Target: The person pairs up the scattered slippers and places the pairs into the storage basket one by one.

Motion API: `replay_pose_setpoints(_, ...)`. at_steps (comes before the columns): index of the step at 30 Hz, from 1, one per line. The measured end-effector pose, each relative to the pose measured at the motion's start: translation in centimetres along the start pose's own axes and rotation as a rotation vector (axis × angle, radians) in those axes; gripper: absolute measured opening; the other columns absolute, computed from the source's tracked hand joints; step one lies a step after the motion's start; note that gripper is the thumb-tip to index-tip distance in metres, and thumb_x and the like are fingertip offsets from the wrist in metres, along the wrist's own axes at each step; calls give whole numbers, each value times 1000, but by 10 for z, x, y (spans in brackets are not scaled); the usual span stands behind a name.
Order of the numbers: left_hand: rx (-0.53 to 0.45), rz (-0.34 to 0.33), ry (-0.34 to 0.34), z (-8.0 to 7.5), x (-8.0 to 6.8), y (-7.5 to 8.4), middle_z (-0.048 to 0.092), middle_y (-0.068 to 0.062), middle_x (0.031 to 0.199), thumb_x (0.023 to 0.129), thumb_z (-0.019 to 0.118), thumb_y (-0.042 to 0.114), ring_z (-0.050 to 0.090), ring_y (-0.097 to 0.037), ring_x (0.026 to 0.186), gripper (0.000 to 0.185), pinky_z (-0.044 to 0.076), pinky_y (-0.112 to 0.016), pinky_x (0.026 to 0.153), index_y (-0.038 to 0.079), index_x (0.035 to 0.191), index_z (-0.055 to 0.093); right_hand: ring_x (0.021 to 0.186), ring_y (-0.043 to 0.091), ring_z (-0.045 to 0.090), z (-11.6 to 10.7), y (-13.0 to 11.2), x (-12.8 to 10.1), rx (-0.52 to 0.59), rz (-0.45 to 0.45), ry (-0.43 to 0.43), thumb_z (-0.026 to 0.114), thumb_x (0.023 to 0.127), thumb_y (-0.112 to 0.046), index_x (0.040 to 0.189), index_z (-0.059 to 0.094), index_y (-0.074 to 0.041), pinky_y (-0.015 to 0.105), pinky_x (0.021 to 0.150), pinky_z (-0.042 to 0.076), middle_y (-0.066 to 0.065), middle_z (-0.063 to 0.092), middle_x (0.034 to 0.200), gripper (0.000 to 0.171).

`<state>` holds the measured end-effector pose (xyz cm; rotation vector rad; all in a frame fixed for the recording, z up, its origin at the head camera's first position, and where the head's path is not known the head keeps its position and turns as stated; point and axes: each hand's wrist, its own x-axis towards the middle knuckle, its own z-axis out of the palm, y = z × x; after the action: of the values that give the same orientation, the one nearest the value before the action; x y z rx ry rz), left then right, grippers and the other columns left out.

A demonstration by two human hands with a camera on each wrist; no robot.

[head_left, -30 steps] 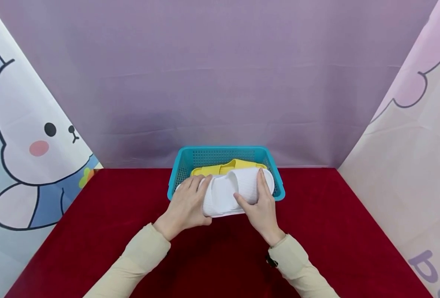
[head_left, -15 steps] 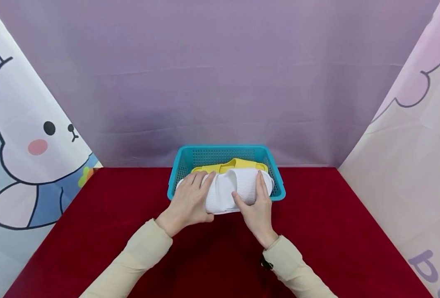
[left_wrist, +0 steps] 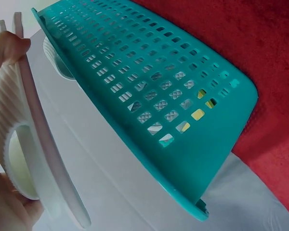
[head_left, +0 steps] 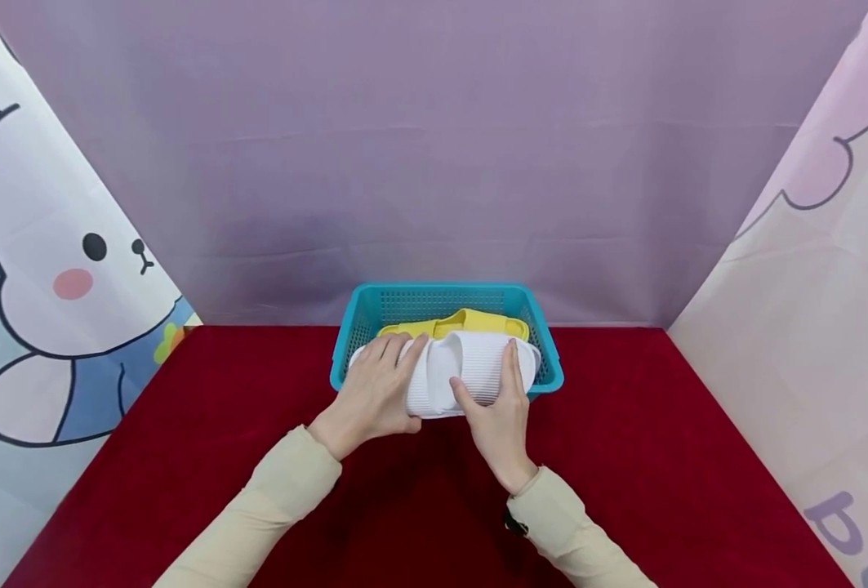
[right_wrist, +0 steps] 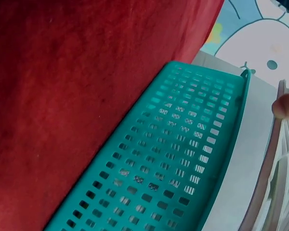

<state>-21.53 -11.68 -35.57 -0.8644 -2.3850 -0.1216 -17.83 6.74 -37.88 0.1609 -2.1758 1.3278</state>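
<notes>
My left hand and right hand grip a pair of white slippers, one at each end. Their ribbed straps lie side by side, one under each hand. The slippers overlap the near rim of a turquoise basket in the head view. From the left wrist, the white slipper shows edge-on with fingertips over its sole, above the basket rim. In the right wrist view, a thumb or fingertip presses the slipper edge. Yellow slippers lie in the basket, partly hidden behind the white ones.
Perforated basket walls stand on a red cloth-covered table. A purple curtain hangs right behind the basket. Panels with cartoon prints flank the table, a white animal figure on the left one.
The right hand has shifted slightly left and the bare stretch between the two white straps has narrowed. Both hands keep their grip. The yellow slippers stay in the basket.
</notes>
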Motion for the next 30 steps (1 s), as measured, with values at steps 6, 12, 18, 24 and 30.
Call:
replay_pose_setpoints(6, 11, 1, -15, -3, -1, -2, 52, -13, 121, 47, 76, 57, 48, -26, 110, 109, 42, -42, 97, 7, 135, 37, 136, 31, 23, -3, -3, 0, -19, -11, -50, 69, 80, -33, 147, 10, -3, 45, 95, 42, 13, 15, 152, 93)
replay_pose_setpoints(12, -1, -13, -47, -3, -11, -6, 51, -12, 123, 48, 76, 56, 47, -26, 112, 109, 40, -41, 100, 7, 136, 36, 137, 32, 23, -26, 6, 5, -208, -233, -229, 77, 73, -32, 145, 14, 2, 46, 100, 38, 14, 13, 153, 101)
replay_pose_setpoints(18, -38, -11, -78, -8, -26, -11, 48, -10, 125, 48, 77, 54, 44, -26, 116, 109, 39, -41, 101, 8, 137, 34, 135, 28, 27, -63, 19, 29, -442, -494, -525, 81, 63, -41, 144, 20, 0, 46, 102, 37, 12, 21, 151, 110)
replay_pose_setpoints(24, -50, 65, -41, -15, -29, -11, 47, -9, 127, 48, 76, 54, 43, -25, 116, 108, 38, -42, 102, 8, 136, 35, 134, 24, 27, -70, 17, 39, -480, -552, -665, 80, 59, -52, 147, 10, -6, 45, 102, 39, 8, 24, 149, 121)
replay_pose_setpoints(30, -48, 112, -16, -18, -27, -8, 47, -10, 127, 49, 75, 55, 44, -26, 116, 107, 39, -43, 100, 6, 135, 36, 124, 19, 34, -66, 14, 38, -470, -615, -670, 81, 58, -49, 143, 18, -9, 42, 96, 45, 6, 31, 141, 114)
